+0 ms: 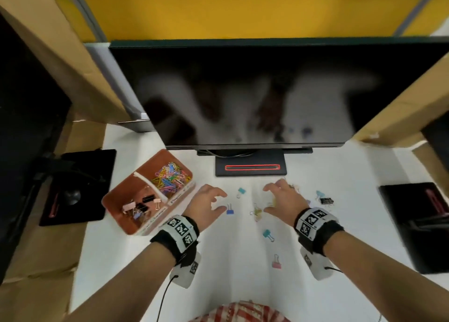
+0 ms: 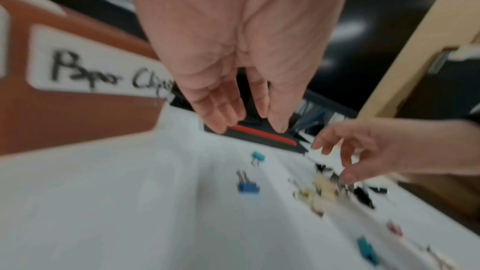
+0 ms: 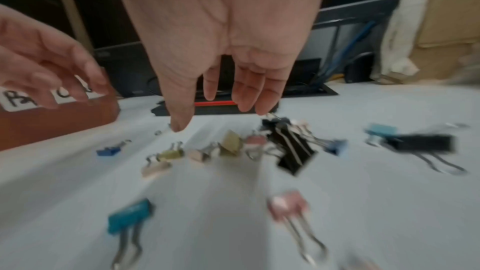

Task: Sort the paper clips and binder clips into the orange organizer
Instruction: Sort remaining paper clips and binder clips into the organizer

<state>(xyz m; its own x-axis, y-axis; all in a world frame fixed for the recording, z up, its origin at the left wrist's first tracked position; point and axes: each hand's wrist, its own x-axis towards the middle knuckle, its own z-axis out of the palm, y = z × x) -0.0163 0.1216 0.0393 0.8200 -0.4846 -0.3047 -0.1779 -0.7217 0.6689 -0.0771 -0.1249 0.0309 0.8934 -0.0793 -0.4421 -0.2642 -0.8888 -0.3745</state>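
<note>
The orange organizer [image 1: 114, 195] stands at the left of the white table, with coloured paper clips [image 1: 170, 176] in its far compartment and binder clips [image 1: 139, 206] in its near one. My left hand [image 1: 209, 204] hovers open and empty just right of it, beside a blue binder clip [image 1: 229, 209]. My right hand [image 1: 279, 198] hovers open, fingers spread, over a cluster of gold, pink and black binder clips [image 3: 233, 147]. Teal [image 1: 268, 234] and pink [image 1: 276, 262] binder clips lie nearer me. The organizer's label [image 2: 98, 65] reads "Paper Clips".
A dark monitor [image 1: 267, 91] on a black stand [image 1: 251, 167] rises behind the hands. Black pads lie at the far left [image 1: 80, 188] and far right [image 1: 418, 219] of the table. Cardboard panels [image 1: 60, 54] flank both sides. More binder clips [image 1: 325, 200] lie to the right.
</note>
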